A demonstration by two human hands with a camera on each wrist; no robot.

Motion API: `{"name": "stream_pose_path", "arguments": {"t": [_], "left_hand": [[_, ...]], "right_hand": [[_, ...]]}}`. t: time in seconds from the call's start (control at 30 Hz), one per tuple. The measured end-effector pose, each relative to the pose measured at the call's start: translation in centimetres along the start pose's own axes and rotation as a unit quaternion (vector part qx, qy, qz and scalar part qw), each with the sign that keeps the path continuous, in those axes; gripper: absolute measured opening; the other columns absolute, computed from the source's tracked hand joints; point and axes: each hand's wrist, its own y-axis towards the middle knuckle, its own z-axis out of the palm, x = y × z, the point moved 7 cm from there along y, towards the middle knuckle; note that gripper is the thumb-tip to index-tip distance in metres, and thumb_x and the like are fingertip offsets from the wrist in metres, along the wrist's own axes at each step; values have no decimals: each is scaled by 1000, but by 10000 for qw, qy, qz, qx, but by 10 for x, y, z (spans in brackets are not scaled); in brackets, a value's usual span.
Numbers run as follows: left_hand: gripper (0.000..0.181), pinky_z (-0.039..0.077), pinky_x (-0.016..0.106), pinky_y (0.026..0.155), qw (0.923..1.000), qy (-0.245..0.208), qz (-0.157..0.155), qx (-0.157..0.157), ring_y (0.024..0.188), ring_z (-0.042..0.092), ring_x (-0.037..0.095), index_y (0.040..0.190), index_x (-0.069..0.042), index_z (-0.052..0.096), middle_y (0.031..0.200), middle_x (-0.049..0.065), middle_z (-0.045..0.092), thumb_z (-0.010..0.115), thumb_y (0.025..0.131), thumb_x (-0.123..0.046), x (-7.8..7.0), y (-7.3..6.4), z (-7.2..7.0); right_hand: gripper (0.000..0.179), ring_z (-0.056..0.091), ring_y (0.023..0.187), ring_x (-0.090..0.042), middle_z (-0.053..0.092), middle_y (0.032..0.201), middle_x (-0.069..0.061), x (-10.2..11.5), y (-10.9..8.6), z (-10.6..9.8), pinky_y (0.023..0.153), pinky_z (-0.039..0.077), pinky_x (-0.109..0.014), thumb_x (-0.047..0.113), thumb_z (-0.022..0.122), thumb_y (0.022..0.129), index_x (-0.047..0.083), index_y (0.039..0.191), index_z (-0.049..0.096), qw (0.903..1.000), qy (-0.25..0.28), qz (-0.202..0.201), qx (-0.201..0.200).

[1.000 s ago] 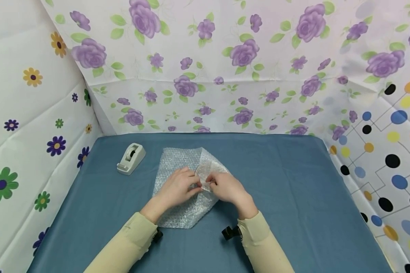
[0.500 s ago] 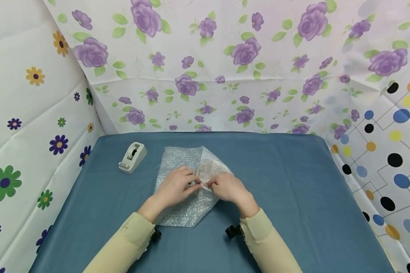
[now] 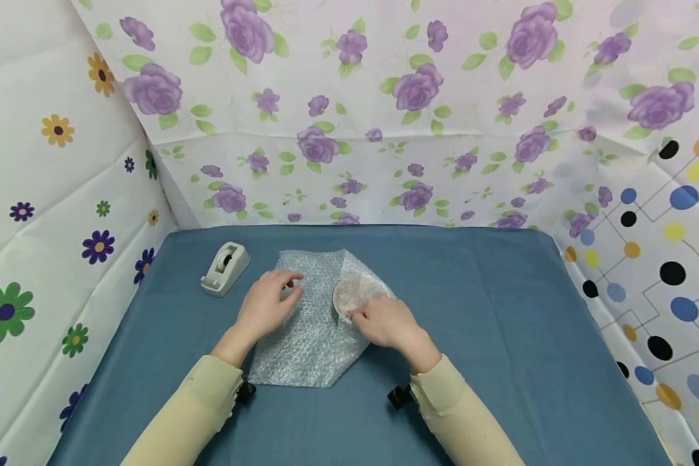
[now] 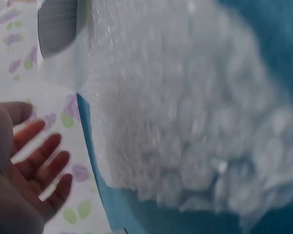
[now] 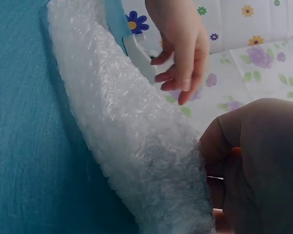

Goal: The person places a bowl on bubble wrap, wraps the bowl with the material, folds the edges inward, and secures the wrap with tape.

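Note:
A sheet of bubble wrap (image 3: 303,336) lies on the blue cloth, its right side folded over a round thing (image 3: 334,303) with a dark rim. In the left wrist view this round thing (image 4: 57,27) shows a smooth grey curved side; the wrap hides the rest. My right hand (image 3: 386,321) holds the folded flap with curled fingers, at the front right of the round thing. The left hand (image 3: 266,303) hovers over the left part of the wrap, fingers apart and loosely bent, holding nothing.
A white tape dispenser (image 3: 225,269) stands at the back left, beyond the left hand. Blue cloth (image 3: 477,310) covers the table. Patterned sheets hang along the back (image 3: 373,175) and both sides.
The left hand has let go near the round thing and moved left, away from the flap. My right hand stays at the flap. More of the round thing's dark rim shows.

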Motion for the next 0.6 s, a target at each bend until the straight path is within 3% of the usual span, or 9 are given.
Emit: {"name": "stream_pose_path", "arguments": {"t": [0.03, 0.1, 0.17, 0.23, 0.3, 0.47, 0.6], "left_hand": [[36, 55, 51, 82, 9997, -94, -235, 4, 103, 65, 31, 138, -7, 71, 120, 13, 70, 65, 110, -28, 7, 2, 0], [41, 55, 54, 85, 9971, -340, -676, 57, 108, 65, 35, 144, -5, 66, 128, 18, 65, 62, 111, -28, 19, 7, 1], [47, 53, 57, 91, 9919, -641, -1092, 137, 115, 62, 39, 151, -1, 59, 138, 24, 59, 59, 111, -28, 32, 9, 3], [52, 49, 60, 99, 9843, -982, -1457, 180, 124, 56, 43, 156, 1, 51, 147, 29, 51, 56, 112, -27, 43, 11, 4], [56, 44, 62, 106, 9738, -1359, -1812, 185, 132, 50, 46, 160, 3, 44, 153, 31, 44, 53, 112, -26, 53, 15, 5], [60, 41, 59, 114, 9381, -2229, -2649, 34, 146, 41, 44, 165, -2, 35, 161, 27, 38, 51, 113, -28, 72, 21, 6], [60, 42, 58, 114, 9226, -2498, -2936, -113, 145, 44, 43, 166, -5, 35, 160, 24, 42, 52, 113, -28, 78, 22, 9]], "right_hand": [[47, 20, 45, -11, 41, 47, 4, 0, 0, -1, 47, 22, -30, 26, 43, 112, 24, 88, 83, 10000, -8, -32, -40], [44, 18, 46, -11, 42, 46, 3, -1, -1, -1, 48, 21, -30, 25, 43, 111, 26, 105, 87, 9999, 6, -53, -96], [42, 15, 47, -11, 45, 46, 2, -1, -3, 1, 49, 19, -30, 24, 43, 111, 29, 124, 83, 9999, 79, -71, -109], [43, 14, 48, -11, 50, 49, 2, 0, -3, 2, 49, 19, -30, 23, 42, 111, 27, 133, 79, 9997, 170, -122, -109], [43, 16, 49, -10, 55, 55, 4, 0, -3, 2, 50, 21, -30, 23, 42, 111, 26, 135, 77, 9995, 243, -155, -157], [42, 24, 49, -11, 70, 77, 4, -2, -3, 3, 52, 26, -31, 22, 44, 110, 25, 135, 78, 9992, 255, -138, -292], [42, 24, 49, -11, 74, 85, 2, -4, -4, 3, 53, 27, -32, 22, 44, 110, 26, 135, 77, 9990, 267, -126, -323]]}}
